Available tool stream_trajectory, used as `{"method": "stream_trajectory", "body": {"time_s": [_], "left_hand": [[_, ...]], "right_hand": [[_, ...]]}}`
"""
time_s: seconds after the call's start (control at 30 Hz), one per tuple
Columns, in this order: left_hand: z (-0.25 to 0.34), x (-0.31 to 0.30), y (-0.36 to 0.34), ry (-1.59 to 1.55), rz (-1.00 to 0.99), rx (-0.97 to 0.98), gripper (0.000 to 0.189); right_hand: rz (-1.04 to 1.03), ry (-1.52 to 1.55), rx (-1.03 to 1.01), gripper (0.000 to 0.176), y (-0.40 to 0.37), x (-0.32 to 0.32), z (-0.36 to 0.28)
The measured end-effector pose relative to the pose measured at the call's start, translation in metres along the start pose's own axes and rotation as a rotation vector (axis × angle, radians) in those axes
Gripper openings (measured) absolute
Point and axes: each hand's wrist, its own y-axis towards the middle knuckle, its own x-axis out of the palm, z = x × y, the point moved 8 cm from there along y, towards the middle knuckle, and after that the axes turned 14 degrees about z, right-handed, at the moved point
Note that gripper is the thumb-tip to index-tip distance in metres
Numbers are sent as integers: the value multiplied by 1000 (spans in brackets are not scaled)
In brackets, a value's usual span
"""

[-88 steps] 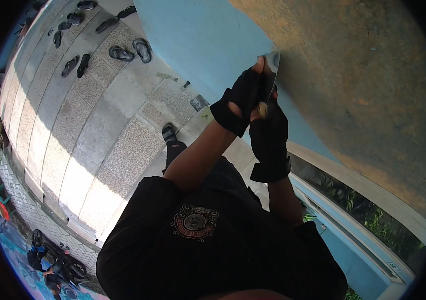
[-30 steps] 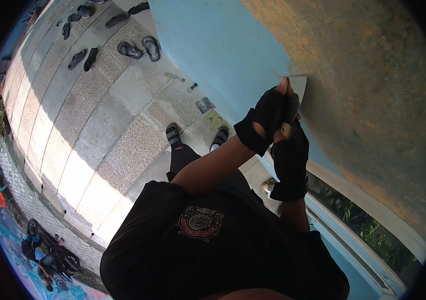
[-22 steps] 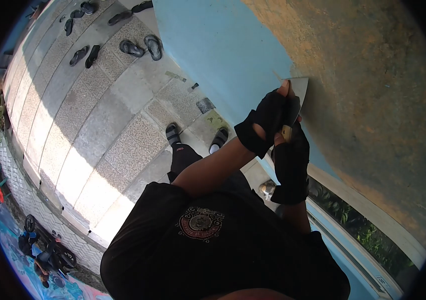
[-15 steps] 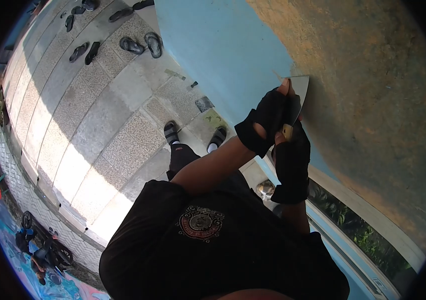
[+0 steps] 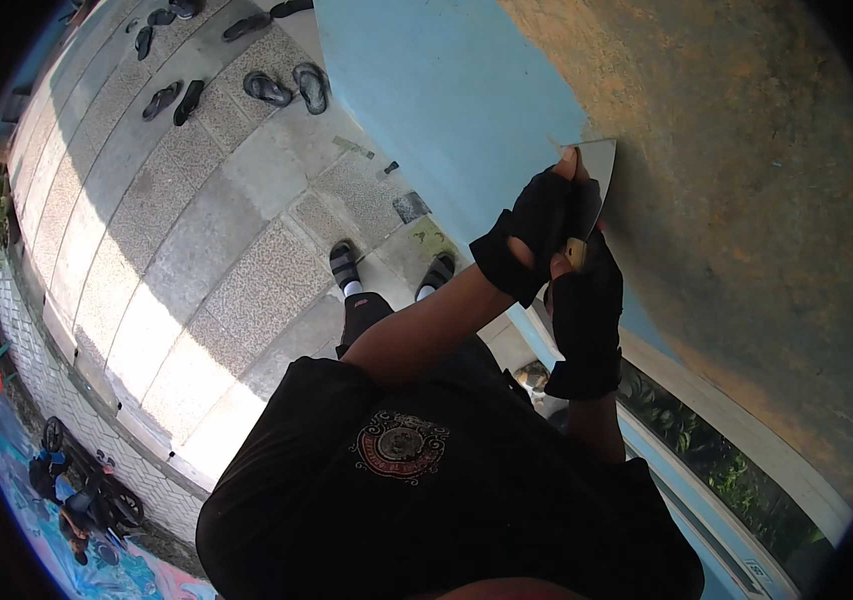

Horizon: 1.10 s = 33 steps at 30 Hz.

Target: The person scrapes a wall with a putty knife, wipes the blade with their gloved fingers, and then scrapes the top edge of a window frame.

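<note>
Right hand [image 5: 588,310] wraps the handle of a scraper [image 5: 601,170], left hand [image 5: 538,225] pinches its blade, set at the wall [image 5: 726,210] where blue meets brown; a skid on roughness could nick bare fingertips [image 5: 568,158].

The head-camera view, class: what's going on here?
A person in black fingerless gloves holds a broad metal scraper with both hands: the right hand at its handle, the left hand higher up, by its blade. The blade is at the wall, near the border between light-blue paint and a rough brown patch; whether its edge touches is hard to tell. Loose sandals lie on the paved floor.
</note>
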Motion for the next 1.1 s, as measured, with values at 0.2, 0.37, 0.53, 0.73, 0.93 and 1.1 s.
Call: {"method": "stream_trajectory", "body": {"time_s": [0.2, 0.37, 0.53, 0.73, 0.93, 1.1], "left_hand": [[4, -2, 4, -26, -21, 24, 52], [-5, 6, -2, -6, 19, -12, 51], [-5, -3, 4, -41, -14, -51, 49], [-7, 2, 0, 2, 21, 46, 45], [-13, 10, -6, -43, -26, -3, 46], [-17, -9, 0, -19, -18, 0, 47]], "right_hand": [[-80, 80, 104, 42, 4, 5, 14], [-32, 93, 128, 40, -2, -5, 29], [-105, 53, 181, 41, 3, 3, 22], [-34, 138, 76, 41, -1, -5, 26], [-13, 179, 34, 42, -4, -12, 28], [-22, 97, -12, 35, -6, 1, 27]]}}
